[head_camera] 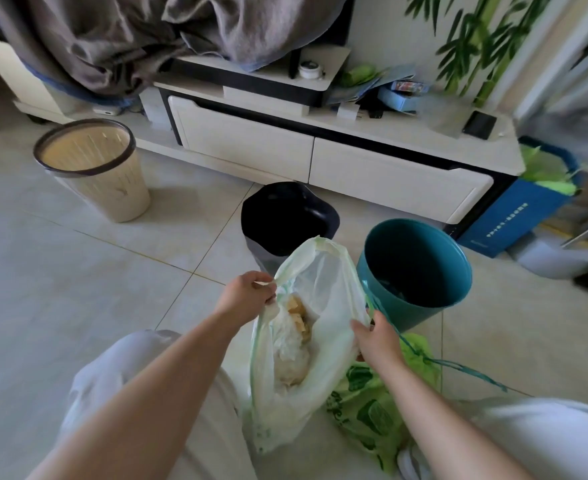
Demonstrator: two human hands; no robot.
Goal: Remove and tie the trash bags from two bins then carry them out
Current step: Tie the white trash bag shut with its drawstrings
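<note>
The step in hand looked to be the tying of the second bag. The pale trash bag was out of its bin and hung between the two hands, its mouth held open so that crumpled paper waste showed inside. The left hand pinched the left edge of the rim with fingers closed on the plastic; the right hand gripped the right edge, and a thin green drawstring ran past it (whether the string was inside the grip could not be told). Just right of the pale bag, near the person's knee, a green bag lay on the floor with its neck already cinched. Beyond the hands stood the teal bin and, to its left, the black bin, both without liners; a beige basket stood well apart at the far left. The next move would probably call for gathering the two rim edges together and knotting them, keeping the mouth upward so nothing spilled.
</note>
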